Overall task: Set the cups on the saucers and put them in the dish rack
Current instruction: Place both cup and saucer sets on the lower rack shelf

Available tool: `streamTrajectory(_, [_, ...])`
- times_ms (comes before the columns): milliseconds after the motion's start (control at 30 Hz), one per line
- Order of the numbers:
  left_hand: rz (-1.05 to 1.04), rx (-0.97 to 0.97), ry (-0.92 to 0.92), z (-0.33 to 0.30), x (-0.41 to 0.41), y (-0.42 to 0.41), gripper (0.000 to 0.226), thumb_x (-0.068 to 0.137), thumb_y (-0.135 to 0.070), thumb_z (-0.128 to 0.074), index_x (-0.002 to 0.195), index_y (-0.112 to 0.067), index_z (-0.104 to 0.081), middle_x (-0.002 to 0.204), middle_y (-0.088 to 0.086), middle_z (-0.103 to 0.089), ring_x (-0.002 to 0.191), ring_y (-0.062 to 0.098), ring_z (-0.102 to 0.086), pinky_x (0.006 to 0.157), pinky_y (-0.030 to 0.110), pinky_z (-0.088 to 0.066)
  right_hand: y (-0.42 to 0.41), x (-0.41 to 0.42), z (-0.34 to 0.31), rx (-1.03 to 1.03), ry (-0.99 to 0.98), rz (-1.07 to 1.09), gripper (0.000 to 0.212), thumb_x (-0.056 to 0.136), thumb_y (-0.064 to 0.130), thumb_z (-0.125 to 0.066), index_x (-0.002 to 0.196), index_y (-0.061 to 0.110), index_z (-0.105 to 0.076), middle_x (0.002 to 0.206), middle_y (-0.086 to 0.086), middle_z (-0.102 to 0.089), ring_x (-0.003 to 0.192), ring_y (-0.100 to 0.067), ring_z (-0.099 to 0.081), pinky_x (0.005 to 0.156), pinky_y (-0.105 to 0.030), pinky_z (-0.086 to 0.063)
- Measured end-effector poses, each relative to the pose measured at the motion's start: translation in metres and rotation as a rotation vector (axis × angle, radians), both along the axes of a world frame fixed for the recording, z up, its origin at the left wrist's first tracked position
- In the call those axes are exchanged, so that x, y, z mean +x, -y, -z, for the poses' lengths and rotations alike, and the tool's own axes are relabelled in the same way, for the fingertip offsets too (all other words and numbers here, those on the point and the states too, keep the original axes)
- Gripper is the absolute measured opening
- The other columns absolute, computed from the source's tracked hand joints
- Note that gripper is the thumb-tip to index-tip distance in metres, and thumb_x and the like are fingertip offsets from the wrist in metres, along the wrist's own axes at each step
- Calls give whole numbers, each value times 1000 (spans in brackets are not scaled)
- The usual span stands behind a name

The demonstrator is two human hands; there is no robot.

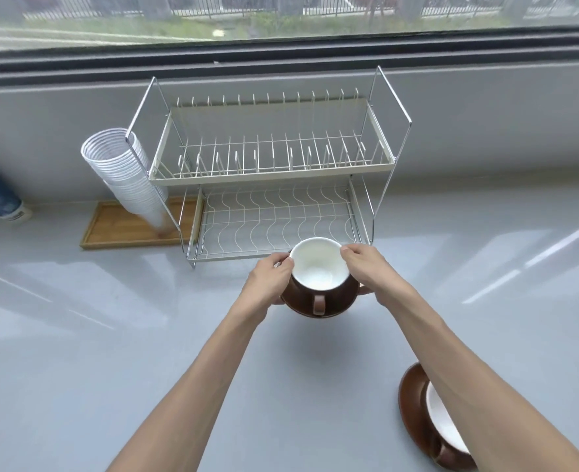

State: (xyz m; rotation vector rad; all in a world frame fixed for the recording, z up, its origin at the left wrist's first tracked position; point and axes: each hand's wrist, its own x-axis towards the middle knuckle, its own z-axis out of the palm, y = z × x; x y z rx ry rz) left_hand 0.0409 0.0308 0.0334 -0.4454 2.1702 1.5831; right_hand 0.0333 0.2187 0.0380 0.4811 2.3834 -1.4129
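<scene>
Both hands carried a cup on its saucer, just in front of the rack's lower tier. The left hand gripped the saucer's left rim, its fingers curled up against the cup's lip. The right hand held the right rim, with fingertips pinching the cup's far edge. The cup's handle pointed back toward the person. Both tiers stood empty, the lower one open at the front edge. A second cup sat on its saucer near the right forearm, well apart. The counter between them lay bare. A cup stack leaned at the rack's left side.
</scene>
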Motion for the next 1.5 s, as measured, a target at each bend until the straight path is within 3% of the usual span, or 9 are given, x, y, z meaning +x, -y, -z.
streamTrajectory(167, [-13,21,13,-3,-36,-1,35,93,-29,-46,124,-27,-64,102,3,-68,90,22,-65,76,38,-61,0,-36,-4,29,-23,-13,37,93,23,-32,100,-7,-53,81,-6,-46,77,-22,-45,73,-53,-53])
streamTrajectory(433, [-40,15,41,-3,-98,-7,34,93,-24,-44,120,-25,-64,100,5,-64,89,25,-60,82,44,-60,5,-97,-1,15,-62,12,21,89,17,-31,68,18,-36,66,-3,-34,67,-21,-34,67,-33,-27])
streamTrajectory(567, [-66,26,42,1,-123,-12,34,92,-20,-43,118,-24,-64,95,2,-64,83,21,-60,67,36,-60,5,-121,9,80,-107,38,34,93,19,-31,59,20,-35,61,3,-39,62,-18,-36,55,-32,-24])
streamTrajectory(800, [-80,30,-2,15,-153,-20,25,95,-22,-43,110,-25,-63,91,0,-63,85,22,-60,75,35,-57,3,-148,24,163,-129,61,34,98,23,-31,67,15,-42,69,0,-47,77,-25,-44,56,-33,-30])
streamTrajectory(933, [-71,26,32,21,-166,-26,28,94,-21,-44,109,-11,-65,95,7,-63,86,24,-59,81,40,-58,1,-165,29,154,-106,76,34,99,18,-32,116,12,-61,115,-15,-61,110,-34,-53,83,-34,-38])
streamTrajectory(1133, [-31,89,49,27,-178,-29,17,92,-37,-60,107,-29,-62,101,3,-72,91,20,-67,83,37,-59,-5,-177,41,162,-181,76,32,102,30,-34,75,22,-48,91,-4,-56,87,-26,-51,73,-32,-34])
streamTrajectory(1233, [-26,111,11,31,-184,-30,11,94,-38,-60,85,-32,-56,85,-7,-66,77,11,-63,72,27,-56,-7,-181,44,164,-185,62,32,104,31,-32,83,17,-51,93,-7,-58,87,-27,-52,74,-32,-35])
streamTrajectory(1400, [-15,92,-22,35,-191,-32,18,99,-31,-51,105,-22,-65,86,-4,-64,81,15,-60,84,40,-59,-6,-189,47,117,-167,89,38,105,31,-33,92,5,-58,86,-6,-58,79,-23,-51,67,-32,-34])
streamTrajectory(1500, [-14,85,-46,36,-195,-33,14,101,-28,-49,98,-23,-63,81,-6,-62,77,14,-60,73,33,-58,-7,-193,47,119,-165,95,37,105,30,-34,100,3,-60,98,-14,-62,83,-26,-52,68,-31,-35])
